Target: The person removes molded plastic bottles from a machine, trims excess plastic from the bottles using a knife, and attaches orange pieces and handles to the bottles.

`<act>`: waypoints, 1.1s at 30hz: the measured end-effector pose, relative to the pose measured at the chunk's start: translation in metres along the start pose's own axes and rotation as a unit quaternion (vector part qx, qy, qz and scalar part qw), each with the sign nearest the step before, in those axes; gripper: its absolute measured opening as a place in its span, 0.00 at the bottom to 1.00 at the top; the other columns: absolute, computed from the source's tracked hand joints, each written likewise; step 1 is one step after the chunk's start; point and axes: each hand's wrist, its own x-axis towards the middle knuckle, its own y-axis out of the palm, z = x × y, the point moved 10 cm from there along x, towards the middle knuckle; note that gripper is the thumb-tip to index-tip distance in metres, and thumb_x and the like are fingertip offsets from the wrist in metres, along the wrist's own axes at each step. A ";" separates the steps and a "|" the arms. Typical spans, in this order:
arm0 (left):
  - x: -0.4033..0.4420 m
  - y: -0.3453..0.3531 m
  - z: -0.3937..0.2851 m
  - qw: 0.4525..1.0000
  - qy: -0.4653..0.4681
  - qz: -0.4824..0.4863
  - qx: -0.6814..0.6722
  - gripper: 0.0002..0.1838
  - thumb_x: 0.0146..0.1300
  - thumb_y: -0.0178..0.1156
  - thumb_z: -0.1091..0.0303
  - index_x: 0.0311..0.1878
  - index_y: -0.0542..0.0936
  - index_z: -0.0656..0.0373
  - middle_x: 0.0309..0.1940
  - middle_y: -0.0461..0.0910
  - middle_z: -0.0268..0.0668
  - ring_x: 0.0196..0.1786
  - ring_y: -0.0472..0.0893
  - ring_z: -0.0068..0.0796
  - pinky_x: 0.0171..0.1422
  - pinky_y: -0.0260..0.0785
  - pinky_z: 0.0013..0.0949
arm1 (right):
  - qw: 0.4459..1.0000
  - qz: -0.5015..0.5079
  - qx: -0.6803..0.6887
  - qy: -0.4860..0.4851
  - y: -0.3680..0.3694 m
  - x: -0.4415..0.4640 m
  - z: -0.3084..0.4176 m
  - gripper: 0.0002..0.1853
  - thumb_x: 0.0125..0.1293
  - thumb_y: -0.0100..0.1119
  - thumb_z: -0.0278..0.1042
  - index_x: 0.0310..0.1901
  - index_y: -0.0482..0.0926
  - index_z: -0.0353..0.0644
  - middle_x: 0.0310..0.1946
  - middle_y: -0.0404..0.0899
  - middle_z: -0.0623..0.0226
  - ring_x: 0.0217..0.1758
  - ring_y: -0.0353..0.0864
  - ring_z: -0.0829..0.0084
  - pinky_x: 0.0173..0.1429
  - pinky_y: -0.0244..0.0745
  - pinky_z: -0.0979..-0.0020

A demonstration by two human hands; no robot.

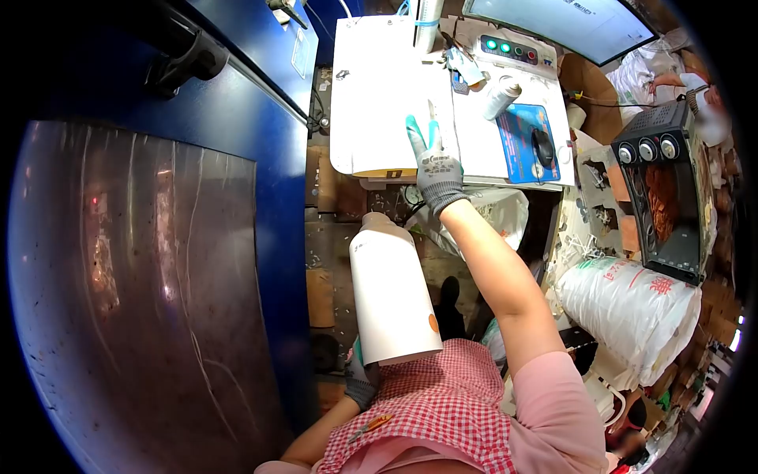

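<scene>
My left hand (362, 381), in a grey glove with teal on it, is at the near end of a large white bottle-shaped cylinder (393, 292). The hand is closed on that end, its fingers partly hidden behind it. The cylinder's narrower neck points away from me, and an orange round mark shows near its wide end. Stretched over the white table (371, 95), my right hand (439, 167) has teal-tipped fingers spread apart. A thin light-coloured tool (431, 109) lies just beyond those fingertips; whether they touch it I cannot tell.
A spray can (502, 98), a black mouse (542, 147) on a blue mat, a button box (517, 54) and a monitor (564, 24) occupy the table. Right stand a toaster oven (662, 189) and a stuffed white bag (632, 312). A blue machine (280, 237) borders the left.
</scene>
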 end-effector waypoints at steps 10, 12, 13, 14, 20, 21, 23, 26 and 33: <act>0.006 -0.006 -0.029 1.000 0.007 -0.024 -0.011 0.21 0.72 0.47 0.59 0.53 0.76 0.67 0.42 0.79 0.56 0.46 0.80 0.54 0.51 0.73 0.48 | 1.000 0.000 0.009 0.007 -0.011 -0.002 0.002 0.50 0.59 0.50 0.21 0.79 0.40 0.70 0.75 0.52 0.41 0.34 0.87 0.59 0.37 0.85 0.62; 0.003 0.001 -0.016 1.000 -0.001 -0.020 -0.023 0.20 0.72 0.46 0.59 0.54 0.76 0.68 0.43 0.80 0.55 0.46 0.80 0.53 0.52 0.73 0.47 | 1.000 0.005 0.009 0.013 -0.009 -0.002 0.001 0.50 0.59 0.51 0.21 0.79 0.41 0.71 0.75 0.52 0.42 0.35 0.87 0.59 0.37 0.85 0.62; 0.001 0.007 -0.007 0.999 -0.008 -0.015 -0.034 0.20 0.73 0.46 0.60 0.54 0.75 0.68 0.44 0.80 0.54 0.47 0.80 0.52 0.53 0.72 0.45 | 1.000 0.009 0.008 0.021 -0.007 -0.001 -0.002 0.50 0.58 0.51 0.20 0.79 0.41 0.71 0.75 0.53 0.43 0.35 0.87 0.59 0.38 0.85 0.62; 0.000 0.012 0.002 0.999 -0.008 -0.014 -0.034 0.20 0.73 0.46 0.60 0.54 0.75 0.68 0.44 0.80 0.54 0.47 0.80 0.52 0.53 0.72 0.45 | 1.000 -0.002 0.015 0.015 -0.009 -0.001 -0.002 0.50 0.58 0.51 0.20 0.78 0.43 0.71 0.75 0.53 0.43 0.36 0.87 0.59 0.38 0.85 0.62; -0.008 0.020 0.013 0.996 -0.072 0.030 -0.045 0.23 0.74 0.47 0.57 0.59 0.72 0.68 0.50 0.79 0.49 0.55 0.78 0.43 0.60 0.69 0.41 | 0.999 0.016 0.033 0.016 -0.011 -0.002 -0.001 0.52 0.55 0.52 0.20 0.78 0.44 0.71 0.75 0.53 0.45 0.37 0.86 0.58 0.41 0.84 0.62; -0.010 0.019 0.014 0.995 -0.075 0.015 -0.065 0.24 0.74 0.47 0.56 0.60 0.72 0.68 0.51 0.79 0.49 0.56 0.78 0.43 0.61 0.69 0.41 | 0.999 0.016 0.035 0.018 -0.011 -0.002 -0.002 0.52 0.55 0.52 0.20 0.78 0.44 0.71 0.75 0.53 0.45 0.37 0.86 0.58 0.41 0.84 0.62; -0.011 0.012 0.007 0.994 -0.076 0.000 -0.084 0.25 0.74 0.47 0.55 0.61 0.71 0.68 0.51 0.78 0.49 0.57 0.77 0.43 0.62 0.68 0.41 | 0.999 0.013 0.038 0.010 -0.015 -0.003 0.000 0.52 0.55 0.54 0.22 0.78 0.44 0.72 0.75 0.52 0.44 0.36 0.86 0.57 0.43 0.84 0.62; -0.012 0.011 0.003 0.996 -0.072 0.027 -0.048 0.26 0.73 0.48 0.55 0.64 0.71 0.67 0.54 0.78 0.51 0.60 0.76 0.44 0.64 0.68 0.41 | 0.998 0.036 0.048 0.015 -0.020 -0.006 0.000 0.53 0.53 0.60 0.28 0.79 0.44 0.66 0.75 0.50 0.41 0.41 0.86 0.56 0.46 0.83 0.61; 0.016 0.001 -0.071 0.985 0.042 0.138 -0.092 0.30 0.69 0.54 0.54 0.68 0.67 0.64 0.54 0.78 0.57 0.56 0.79 0.55 0.59 0.73 0.44 | 0.941 -0.074 0.324 0.066 -0.049 -0.153 -0.084 0.51 0.56 0.74 0.45 0.73 0.53 0.31 0.71 0.60 0.43 0.72 0.64 0.51 0.74 0.60 0.58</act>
